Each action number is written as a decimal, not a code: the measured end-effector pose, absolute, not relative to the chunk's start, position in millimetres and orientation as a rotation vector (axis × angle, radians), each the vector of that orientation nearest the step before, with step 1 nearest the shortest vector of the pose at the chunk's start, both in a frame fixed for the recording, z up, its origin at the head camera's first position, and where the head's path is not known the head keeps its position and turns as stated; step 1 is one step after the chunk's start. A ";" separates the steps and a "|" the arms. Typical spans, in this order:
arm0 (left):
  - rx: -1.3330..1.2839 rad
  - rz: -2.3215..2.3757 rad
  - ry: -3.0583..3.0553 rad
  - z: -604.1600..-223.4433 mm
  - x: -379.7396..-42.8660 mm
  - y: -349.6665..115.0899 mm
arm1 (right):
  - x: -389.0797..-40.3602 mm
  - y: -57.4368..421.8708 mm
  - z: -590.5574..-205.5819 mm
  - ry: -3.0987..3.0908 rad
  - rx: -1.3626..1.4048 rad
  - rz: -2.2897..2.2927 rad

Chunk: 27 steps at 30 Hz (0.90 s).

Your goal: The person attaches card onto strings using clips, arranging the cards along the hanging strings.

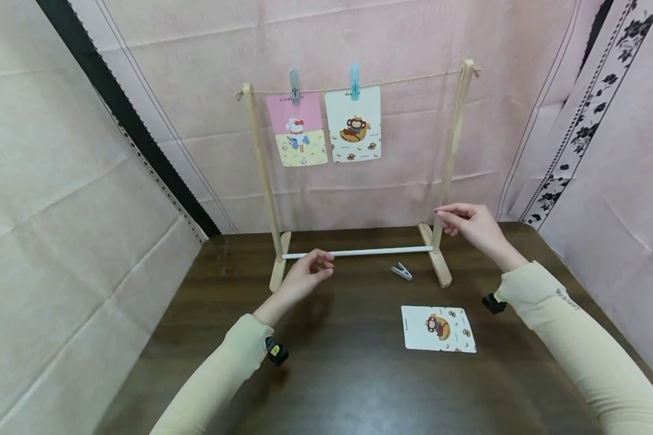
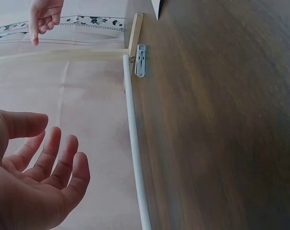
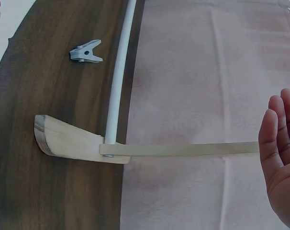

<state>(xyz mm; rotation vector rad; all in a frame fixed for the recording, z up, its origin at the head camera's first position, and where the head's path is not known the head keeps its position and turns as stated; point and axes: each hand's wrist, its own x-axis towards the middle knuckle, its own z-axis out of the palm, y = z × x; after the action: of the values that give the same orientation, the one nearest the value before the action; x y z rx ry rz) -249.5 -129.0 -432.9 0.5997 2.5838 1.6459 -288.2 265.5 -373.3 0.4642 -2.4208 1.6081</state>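
My left hand hovers near the left end of the white crossbar, fingers loosely bent and nothing in them. The left wrist view shows that palm bare. Close to the right wooden post is my right hand, its fingers fairly straight; whether it touches the post I cannot tell. On the table lie a grey clothespin and a white monkey card. From the string hang a pink and yellow card under a grey clothespin and another monkey card under a blue clothespin.
The wooden rack stands at the back of the dark table, its left post and two feet, left and right, in view. Pale cloth hangs behind and at both sides.
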 end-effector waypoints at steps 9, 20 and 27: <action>0.583 1.592 2.589 -433.7 -253.1 -124.1 | -287.1 264.2 -383.3 -2.520 0.415 1.556; 0.583 1.562 2.565 -432.3 -258.7 -116.7 | -266.0 258.9 -375.8 -2.550 0.392 1.599; 0.623 1.565 2.559 -431.2 -259.3 -109.1 | -282.4 270.1 -401.5 -2.578 0.378 1.580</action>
<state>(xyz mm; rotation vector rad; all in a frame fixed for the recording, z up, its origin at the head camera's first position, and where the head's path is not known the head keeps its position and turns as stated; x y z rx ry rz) -259.3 -109.1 -431.2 0.6235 2.5592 1.5655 -282.4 270.1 -401.5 0.3783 -2.5779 1.5803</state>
